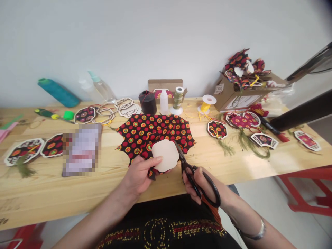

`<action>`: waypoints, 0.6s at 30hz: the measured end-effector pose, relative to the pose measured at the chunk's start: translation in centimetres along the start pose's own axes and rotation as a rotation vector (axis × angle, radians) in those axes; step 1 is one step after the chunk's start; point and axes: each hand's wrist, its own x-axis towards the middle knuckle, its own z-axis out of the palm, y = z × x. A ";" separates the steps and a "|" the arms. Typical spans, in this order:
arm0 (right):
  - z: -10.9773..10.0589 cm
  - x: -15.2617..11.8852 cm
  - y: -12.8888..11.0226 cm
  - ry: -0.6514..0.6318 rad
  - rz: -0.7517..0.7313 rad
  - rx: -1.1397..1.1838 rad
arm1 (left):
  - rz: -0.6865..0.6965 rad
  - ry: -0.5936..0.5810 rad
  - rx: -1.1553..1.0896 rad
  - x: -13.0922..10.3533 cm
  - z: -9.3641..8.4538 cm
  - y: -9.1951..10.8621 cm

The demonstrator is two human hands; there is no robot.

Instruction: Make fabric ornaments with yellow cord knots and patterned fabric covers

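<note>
My left hand (pixel 138 173) pinches a cream card template (pixel 166 155) with scalloped corners, its thumb lying on top. Under the card is a black fabric piece (pixel 153 128) printed with red and yellow flowers, its outline jagged, spread over the table. Part of the fabric is gathered below the card by my fingers. In my right hand (pixel 195 185) is a pair of black-handled scissors (pixel 190 173). Their blades point up and left along the card's right edge, beside the fabric. How far the blades are apart is hard to tell.
Along the wall stand a teal thread cone (pixel 59 92), a black thread spool (pixel 147 102), a white bottle (pixel 164 102) and a yellow cord spool (pixel 206 103). A cardboard box (pixel 233 97) of fabric scraps sits at right. Tasselled ornaments (pixel 217 129) and a blurred flat object (pixel 83 150) lie nearby.
</note>
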 end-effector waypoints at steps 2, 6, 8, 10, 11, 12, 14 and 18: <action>0.1 0.1 -0.3 0.012 -0.003 -0.005 | -0.008 -0.014 -0.003 0.0 0.0 -0.1; 0.1 0.2 -0.2 0.017 -0.017 -0.030 | -0.017 -0.034 -0.003 -0.1 0.0 -0.1; -0.1 0.3 0.0 0.021 -0.018 -0.057 | -0.025 -0.042 -0.008 -0.1 0.0 0.0; -0.2 0.3 0.5 0.019 -0.014 -0.063 | -0.029 -0.046 -0.012 -0.2 0.0 0.0; -0.2 0.3 0.7 0.019 -0.013 -0.057 | -0.032 -0.046 -0.014 -0.2 0.0 0.0; -0.2 0.3 0.9 0.021 -0.012 -0.049 | -0.035 -0.045 -0.015 -0.2 -0.1 0.0; -0.2 0.3 1.1 0.028 -0.021 -0.033 | -0.038 -0.044 -0.019 -0.2 -0.1 -0.1; 0.0 0.3 0.9 0.058 -0.006 -0.007 | -0.033 -0.045 -0.015 -0.2 -0.1 -0.2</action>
